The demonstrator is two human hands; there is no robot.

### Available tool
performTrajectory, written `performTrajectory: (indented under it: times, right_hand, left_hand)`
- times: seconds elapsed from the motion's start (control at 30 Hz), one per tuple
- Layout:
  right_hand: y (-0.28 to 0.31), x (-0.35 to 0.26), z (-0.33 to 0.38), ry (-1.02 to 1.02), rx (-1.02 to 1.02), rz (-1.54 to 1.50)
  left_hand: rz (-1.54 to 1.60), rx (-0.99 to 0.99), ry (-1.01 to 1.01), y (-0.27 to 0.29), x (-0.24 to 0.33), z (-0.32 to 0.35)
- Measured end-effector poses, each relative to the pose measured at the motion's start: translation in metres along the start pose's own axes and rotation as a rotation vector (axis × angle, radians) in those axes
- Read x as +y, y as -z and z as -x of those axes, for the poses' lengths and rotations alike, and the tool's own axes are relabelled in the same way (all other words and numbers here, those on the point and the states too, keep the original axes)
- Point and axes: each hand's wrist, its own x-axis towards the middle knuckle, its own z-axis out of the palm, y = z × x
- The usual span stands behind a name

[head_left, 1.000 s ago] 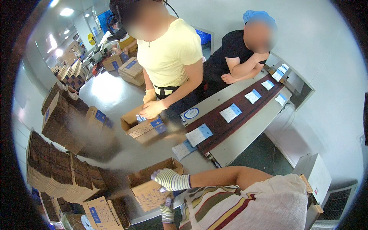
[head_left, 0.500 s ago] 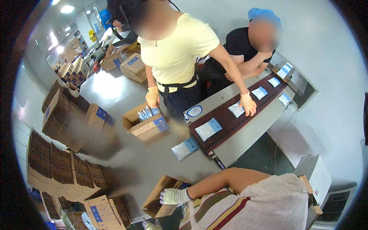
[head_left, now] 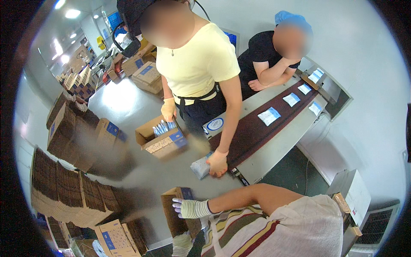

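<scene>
Near the bottom, an open cardboard box is tilted at the table's edge, its opening toward the left. My right hand, in a striped glove with pale purple fingertips, grips the box across its upper part, fingers reaching over the opening. Below it my left hand, in the same kind of glove, is closed at the box's lower end; some of its fingers are hidden. Just beyond, a co-worker's gloved hand holds a white and blue packet at the belt's end.
A dark conveyor belt carries several packets from the upper right. Another open box with packets inside stands on the metal table by the co-worker's other hand. Stacked flat cartons fill the left side. A second person sits behind the belt.
My box has turned more upright, and my left hand has come up against its lower end. The co-worker's arm has swung from the belt's middle to the packet at its near end.
</scene>
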Motion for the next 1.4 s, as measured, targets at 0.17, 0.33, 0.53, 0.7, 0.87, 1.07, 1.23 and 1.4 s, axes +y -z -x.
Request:
performTrajectory:
  times: [0.17, 0.33, 0.53, 0.7, 0.87, 1.07, 1.23, 1.4]
  right_hand:
    - [0.001, -0.019, 0.016, -0.123, 0.047, -0.79]
    - [0.002, -0.021, 0.012, -0.232, -0.001, -0.748]
    - [0.0, -0.019, 0.0, -0.071, 0.026, -0.56]
    - [-0.009, -0.016, -0.008, -0.034, 0.142, -0.536]
    - [-0.006, -0.02, -0.024, -0.059, 0.084, -0.542]
    - [-0.013, -0.043, 0.001, -0.063, 0.24, -0.56]
    - [0.003, -0.015, 0.003, -0.037, 0.125, -0.568]
    - [0.003, -0.011, 0.002, -0.093, 0.23, -0.605]
  left_hand:
    - [0.039, 0.096, 0.114, 0.011, 0.032, -0.032]
    - [0.076, 0.171, 0.163, 0.018, 0.042, -0.04]
    - [0.152, 0.307, 0.074, -0.013, 0.018, -0.028]
    - [-0.066, 0.202, 0.082, 0.028, 0.014, -0.012]
    - [0.335, 0.368, 0.258, -0.036, -0.018, -0.03]
    - [-0.347, 0.553, 0.376, -0.098, 0.019, -0.074]
    - [0.037, 0.389, 0.337, -0.033, 0.047, -0.071]
    - [0.009, 0.298, 0.44, 0.0, 0.057, -0.073]
